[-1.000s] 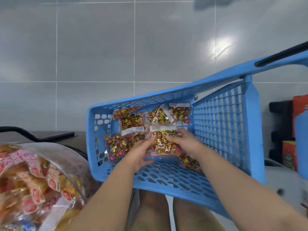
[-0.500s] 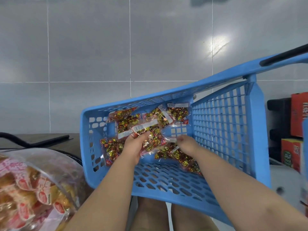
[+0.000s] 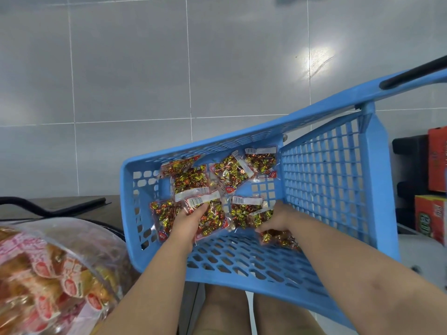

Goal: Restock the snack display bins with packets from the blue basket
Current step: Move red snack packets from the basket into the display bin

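Both hands have drawn apart since a second ago, when they met on one packet: now the left hand is closed on a candy packet at the basket's left, while the right hand presses down on another packet to its right, grip hidden. Inside the tipped blue basket, the held packet stands lengthwise, white label end pointing far and slightly left. More packets lie against the far wall.
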The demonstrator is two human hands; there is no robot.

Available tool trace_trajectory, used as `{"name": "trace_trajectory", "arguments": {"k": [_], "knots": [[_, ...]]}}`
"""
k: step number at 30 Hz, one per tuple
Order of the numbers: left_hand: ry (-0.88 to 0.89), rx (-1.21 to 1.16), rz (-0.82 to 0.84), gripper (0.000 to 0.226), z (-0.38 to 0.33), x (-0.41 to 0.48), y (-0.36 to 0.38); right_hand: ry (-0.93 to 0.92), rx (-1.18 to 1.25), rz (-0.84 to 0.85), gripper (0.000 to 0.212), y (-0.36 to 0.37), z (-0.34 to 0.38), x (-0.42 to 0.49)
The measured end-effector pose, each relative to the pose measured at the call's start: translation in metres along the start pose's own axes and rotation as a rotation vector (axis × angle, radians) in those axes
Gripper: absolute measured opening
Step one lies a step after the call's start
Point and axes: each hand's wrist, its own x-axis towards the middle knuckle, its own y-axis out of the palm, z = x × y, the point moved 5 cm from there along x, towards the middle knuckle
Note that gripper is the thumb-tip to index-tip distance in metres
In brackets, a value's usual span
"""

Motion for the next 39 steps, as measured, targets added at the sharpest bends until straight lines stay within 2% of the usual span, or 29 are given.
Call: {"name": "trace_trajectory", "arguments": {"k": [3, 6, 8, 9, 12, 13, 15, 17, 19, 21, 23, 27, 29, 32, 35, 37, 39], "knots": [[0.001, 0.013, -0.01, 0.028, 0.0, -0.002, -0.001, -0.068, 0.293, 0.067, 0.123, 0.0, -0.002, -0.006], [0.004, 0.032, 0.001, 0.046, -0.001, -0.003, 0.003, -0.197, 0.631, -0.022, 0.121, -0.008, 0.013, -0.017], [-0.02, 0.031, 0.069, 0.044, -0.006, -0.011, 0.014, -0.31, 0.639, -0.076, 0.125, -0.007, 0.036, -0.027], [-0.042, 0.003, 0.131, 0.05, -0.008, -0.015, 0.022, -0.371, 0.601, -0.111, 0.127, -0.003, 0.05, -0.031], [0.002, -0.01, 0.204, 0.088, -0.014, -0.019, 0.034, -0.536, 0.522, -0.222, 0.128, 0.009, 0.087, -0.045], [0.018, -0.033, 0.191, 0.092, -0.014, -0.018, 0.033, -0.578, 0.512, -0.217, 0.128, 0.011, 0.094, -0.047], [0.03, -0.098, 0.149, 0.094, -0.015, -0.016, 0.027, -0.616, 0.539, -0.095, 0.124, 0.011, 0.099, -0.045], [0.051, -0.087, 0.121, 0.111, -0.012, -0.01, 0.019, -0.555, 0.671, -0.009, 0.106, 0.003, 0.089, -0.034], [0.07, -0.053, 0.074, 0.122, -0.012, -0.005, 0.009, -0.355, 0.833, -0.119, 0.072, -0.01, 0.064, -0.012], [0.067, -0.049, 0.062, 0.137, -0.011, -0.002, 0.002, -0.119, 0.726, -0.222, 0.051, -0.009, 0.037, 0.011], [0.072, -0.054, 0.085, 0.147, -0.012, 0.0, 0.0, 0.028, 0.636, -0.186, 0.052, 0.005, 0.024, 0.026], [0.078, -0.06, 0.111, 0.14, -0.01, 0.002, 0.0, 0.224, 0.721, -0.242, 0.088, 0.025, 0.027, 0.033], [0.092, -0.065, 0.109, 0.128, -0.01, 0.002, 0.001, 0.227, 0.735, -0.296, 0.093, 0.029, 0.032, 0.032], [0.134, -0.065, 0.088, 0.112, -0.01, 0.002, 0.002, 0.127, 0.869, -0.364, 0.078, 0.034, 0.038, 0.029], [0.183, -0.018, 0.012, 0.098, -0.01, 0.001, 0.0, 0.072, 0.967, -0.362, 0.05, 0.038, 0.038, 0.015], [0.207, 0.001, -0.034, 0.09, -0.014, -0.003, -0.003, 0.088, 1.04, -0.394, 0.034, 0.039, 0.031, 0.0], [0.224, 0.009, -0.059, 0.085, -0.02, -0.009, -0.004, 0.129, 1.166, -0.452, 0.029, 0.039, 0.02, -0.018]]}}
